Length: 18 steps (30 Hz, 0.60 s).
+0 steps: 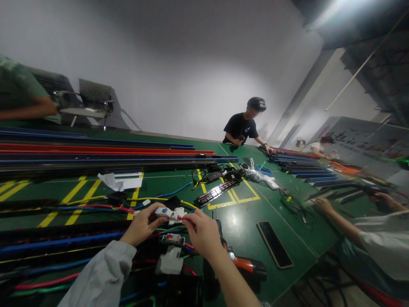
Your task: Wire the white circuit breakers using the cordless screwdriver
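My left hand [148, 224] grips a white circuit breaker [171, 214] with a blue switch, raised over the green table. At the breaker's right end my right hand [203, 230] pinches the tip of a red wire [180, 218] against it. Whether the wire is inside the terminal I cannot tell. Just below lies a second white breaker with a red switch [172, 238], and nearer to me a white plastic housing [170, 260]. Red, blue and green wires run about them. An orange and black power screwdriver [246, 265] lies right of my right hand, partly hidden by my forearm.
A phone [275, 244] lies on the green table [238, 226] at the right. Long blue and orange rails [111, 149] stretch across the far left. Black cables [295, 209] coil farther right. A person in black [244, 128] stands across; another person's arm [341, 226] reaches in at right.
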### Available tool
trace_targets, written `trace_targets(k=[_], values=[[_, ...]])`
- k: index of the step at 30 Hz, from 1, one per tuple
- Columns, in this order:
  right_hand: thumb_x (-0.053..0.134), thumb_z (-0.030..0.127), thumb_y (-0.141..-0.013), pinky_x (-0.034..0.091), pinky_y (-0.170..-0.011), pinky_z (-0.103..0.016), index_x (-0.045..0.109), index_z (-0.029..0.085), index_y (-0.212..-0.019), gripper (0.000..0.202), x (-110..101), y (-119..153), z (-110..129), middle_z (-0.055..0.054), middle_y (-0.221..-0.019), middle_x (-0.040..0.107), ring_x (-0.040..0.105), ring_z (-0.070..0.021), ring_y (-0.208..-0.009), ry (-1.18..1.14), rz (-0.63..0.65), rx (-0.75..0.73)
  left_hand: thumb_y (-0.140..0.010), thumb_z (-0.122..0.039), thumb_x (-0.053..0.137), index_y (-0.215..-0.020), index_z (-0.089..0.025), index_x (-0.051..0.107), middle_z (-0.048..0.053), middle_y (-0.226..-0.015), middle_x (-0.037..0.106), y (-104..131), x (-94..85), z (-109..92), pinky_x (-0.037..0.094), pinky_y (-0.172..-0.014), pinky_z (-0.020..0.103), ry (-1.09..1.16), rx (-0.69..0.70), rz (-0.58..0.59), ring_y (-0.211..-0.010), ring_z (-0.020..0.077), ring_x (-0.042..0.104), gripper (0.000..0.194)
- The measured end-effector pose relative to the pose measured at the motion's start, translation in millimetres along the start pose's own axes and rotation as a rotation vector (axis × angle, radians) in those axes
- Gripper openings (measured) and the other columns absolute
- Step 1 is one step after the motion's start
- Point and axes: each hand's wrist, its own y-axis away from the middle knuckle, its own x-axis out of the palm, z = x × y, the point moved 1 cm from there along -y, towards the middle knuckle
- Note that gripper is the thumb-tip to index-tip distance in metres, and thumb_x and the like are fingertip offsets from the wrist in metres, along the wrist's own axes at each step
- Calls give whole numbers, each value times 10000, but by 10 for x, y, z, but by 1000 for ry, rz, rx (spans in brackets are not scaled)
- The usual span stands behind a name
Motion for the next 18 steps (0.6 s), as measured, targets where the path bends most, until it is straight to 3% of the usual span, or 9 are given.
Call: trace_targets(k=[6, 10, 13, 18], values=[[410, 438, -994, 409, -715, -247, 697, 321, -1010, 311, -36, -132, -87, 4, -953, 704, 632, -168, -880, 102, 125, -44, -738, -538, 698, -983, -234, 660, 21, -967, 709, -21, -2, -136, 509, -769, 281, -55, 49, 9, -885, 213, 654, 393], [419, 431, -987, 390, -710, -256, 700, 317, -968, 303, -53, -159, -150, 18, -939, 726, 640, -180, -874, 152, 206, -71, -754, -456, 698, -979, -234, 676, 20, -1005, 713, -35, 41, -272, 511, -821, 285, -21, 93, 103, -919, 208, 659, 317], [423, 413, -987, 394, -712, -245, 694, 321, -990, 287, -3, -143, -185, 29, -977, 730, 645, -172, -903, 84, 215, -54, -778, -394, 674, -1046, -249, 683, 10, -1021, 729, -38, 89, -335, 517, -826, 277, 16, 92, 180, -921, 201, 676, 305], [476, 387, -972, 419, -790, -227, 702, 303, -1018, 245, 154, -61, -223, 21, -1053, 717, 633, -159, -972, -61, 206, -11, -722, -440, 738, -1078, -282, 712, 4, -1063, 746, -45, 154, -332, 521, -830, 261, 15, 113, 199, -963, 209, 690, 390]])
